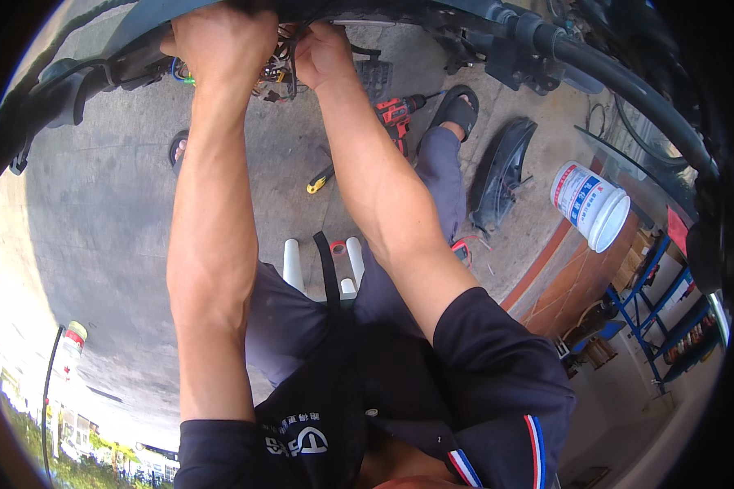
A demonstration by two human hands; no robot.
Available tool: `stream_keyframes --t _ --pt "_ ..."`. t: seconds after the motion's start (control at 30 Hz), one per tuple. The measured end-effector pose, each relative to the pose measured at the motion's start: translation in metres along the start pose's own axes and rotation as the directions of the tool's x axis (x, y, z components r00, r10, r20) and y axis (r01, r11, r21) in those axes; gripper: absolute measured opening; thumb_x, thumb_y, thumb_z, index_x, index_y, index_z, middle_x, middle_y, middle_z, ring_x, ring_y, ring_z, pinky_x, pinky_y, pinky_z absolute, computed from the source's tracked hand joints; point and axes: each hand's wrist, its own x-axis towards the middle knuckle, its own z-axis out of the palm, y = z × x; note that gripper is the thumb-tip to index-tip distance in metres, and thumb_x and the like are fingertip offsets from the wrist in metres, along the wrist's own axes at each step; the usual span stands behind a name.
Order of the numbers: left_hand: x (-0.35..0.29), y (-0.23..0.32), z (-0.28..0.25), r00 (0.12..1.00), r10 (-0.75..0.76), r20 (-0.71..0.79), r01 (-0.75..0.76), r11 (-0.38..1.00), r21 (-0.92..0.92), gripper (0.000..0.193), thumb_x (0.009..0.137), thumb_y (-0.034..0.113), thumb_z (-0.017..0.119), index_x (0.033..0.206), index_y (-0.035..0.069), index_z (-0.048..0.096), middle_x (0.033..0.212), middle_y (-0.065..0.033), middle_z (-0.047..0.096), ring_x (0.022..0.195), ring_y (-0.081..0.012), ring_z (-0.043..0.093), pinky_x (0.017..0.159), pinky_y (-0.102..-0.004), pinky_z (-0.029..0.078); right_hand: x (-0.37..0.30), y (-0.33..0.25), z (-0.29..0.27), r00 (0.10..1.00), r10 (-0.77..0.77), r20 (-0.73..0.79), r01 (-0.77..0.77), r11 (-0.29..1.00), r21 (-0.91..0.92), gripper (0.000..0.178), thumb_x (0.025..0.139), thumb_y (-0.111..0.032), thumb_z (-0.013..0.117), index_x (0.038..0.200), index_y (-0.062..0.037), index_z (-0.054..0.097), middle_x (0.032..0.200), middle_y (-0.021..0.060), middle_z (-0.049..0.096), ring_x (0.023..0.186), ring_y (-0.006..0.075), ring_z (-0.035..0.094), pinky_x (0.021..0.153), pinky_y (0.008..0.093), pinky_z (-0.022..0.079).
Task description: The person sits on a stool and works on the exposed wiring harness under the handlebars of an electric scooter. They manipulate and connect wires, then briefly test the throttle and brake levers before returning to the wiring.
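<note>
At the top edge, both my hands reach up into a bundle of thin coloured wires [277, 72] under the dark body of a vehicle with handlebar-like parts [538, 37]. My left hand [227, 39] is curled, its back toward me. Its fingertips and whatever they hold are hidden; a green and blue wire end [183, 75] shows just below it. To the right of the bundle, my right hand [324, 55] has its fingers bent in against the dark wires, with the palm side partly showing. The wires' far ends are out of sight behind the hands.
On the floor lie a red cordless drill [394, 116], a yellow-handled tool [320, 180], a curved black panel [501, 175] and a red meter [462, 252]. A white bucket [589, 204] is at right, before blue shelving [640, 314]. A white-legged stool [294, 265] is beneath me.
</note>
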Motion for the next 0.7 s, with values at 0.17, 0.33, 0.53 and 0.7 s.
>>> stream_keyframes --t 0.17,0.33,0.53,0.7 --pt "0.003 0.005 -0.005 0.999 -0.048 0.022 0.050 0.995 -0.082 0.038 0.079 0.015 0.063 0.113 -0.002 0.063 0.110 -0.0282 0.064 0.105 -0.0480 0.058 0.094 -0.0520 0.044 -0.002 -0.004 0.004 0.998 0.033 0.047 -0.034 0.999 0.005 0.023 0.091 -0.008 0.053 0.111 -0.0032 0.062 0.108 0.0098 0.068 0.102 0.0255 0.063 0.092 0.0408 0.051" --pt "0.007 -0.005 0.001 0.998 0.061 0.002 -0.061 0.998 -0.021 0.033 0.080 0.013 0.062 0.109 -0.002 0.064 0.105 -0.0278 0.065 0.101 -0.0478 0.060 0.090 -0.0526 0.047 0.002 0.000 0.006 0.999 -0.012 -0.037 0.011 1.000 -0.022 0.022 0.093 -0.010 0.051 0.110 -0.0022 0.062 0.109 0.0101 0.068 0.102 0.0244 0.063 0.091 0.0399 0.051" --pt "0.003 -0.009 0.010 0.999 0.053 0.003 -0.053 0.994 0.098 0.034 0.080 0.013 0.060 0.109 -0.002 0.064 0.107 -0.0283 0.065 0.101 -0.0478 0.060 0.092 -0.0528 0.045 0.007 -0.002 -0.005 0.997 0.034 0.073 -0.033 0.999 -0.011 0.022 0.093 -0.008 0.049 0.109 -0.0021 0.062 0.108 0.0099 0.068 0.102 0.0230 0.064 0.090 0.0376 0.052" --pt "0.007 -0.006 0.004 0.996 -0.015 0.090 0.011 0.999 0.044 0.038 0.079 0.015 0.061 0.112 -0.003 0.064 0.110 -0.0292 0.064 0.105 -0.0480 0.059 0.094 -0.0538 0.044 0.001 -0.003 0.002 0.998 0.055 -0.040 -0.055 0.998 0.016 0.020 0.094 -0.007 0.048 0.108 -0.0032 0.062 0.106 0.0086 0.068 0.099 0.0217 0.064 0.089 0.0358 0.053"
